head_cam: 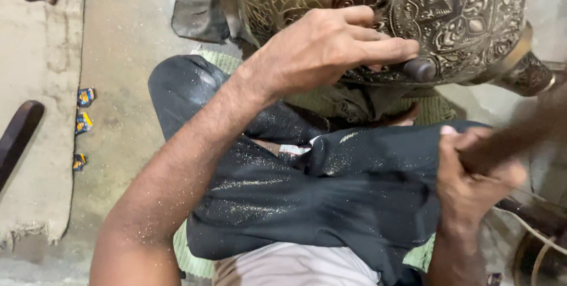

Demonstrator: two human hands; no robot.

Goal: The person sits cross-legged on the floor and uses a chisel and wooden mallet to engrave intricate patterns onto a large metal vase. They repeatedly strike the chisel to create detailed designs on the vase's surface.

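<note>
Brass vessel (413,14), engraved all over, rests against the seated person's lap. Left hand (331,44) pinches a punch (419,69) to its surface; right hand (472,180) grips a blurred hammer handle (514,138).

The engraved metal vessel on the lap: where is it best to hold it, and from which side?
Probably its broad rounded body, from the person's left: the engraved metal vessel lies tilted across the lap, and the left hand already spreads over that curve. The narrow neck at the right gives less support.
</note>
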